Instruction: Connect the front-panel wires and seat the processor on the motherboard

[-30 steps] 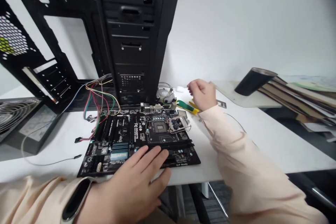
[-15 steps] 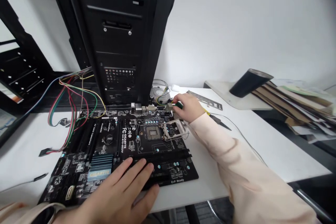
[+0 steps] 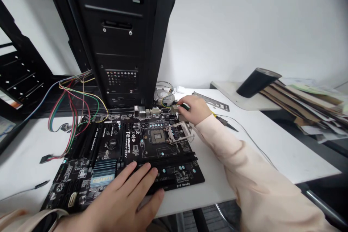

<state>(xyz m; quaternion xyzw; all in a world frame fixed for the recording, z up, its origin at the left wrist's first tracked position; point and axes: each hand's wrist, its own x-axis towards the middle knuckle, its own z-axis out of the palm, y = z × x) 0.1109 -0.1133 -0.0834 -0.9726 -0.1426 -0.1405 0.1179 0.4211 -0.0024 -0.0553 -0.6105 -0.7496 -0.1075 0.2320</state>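
The left hand is lying flat, fingers spread and holding nothing, pressing on the near edge of the black rectangular printed motherboard, which is sitting on the white table in front of the tall black metal computer case. The right hand is reaching to the board's far right corner, its fingers curling down over the end of a green-handled tool (whether they are actually clamping it or only resting on it, I cannot tell). The tool's dark tip is poking out beyond the pale sleeve. Just in front of that hand, the silver metal socket cover is standing hinged open beside the square processor socket. A bundle of red, green, blue and yellow wires is trailing from the case onto the board's far left corner. Behind the right hand a round cooling fan and a thin silver port plate are lying on the table.
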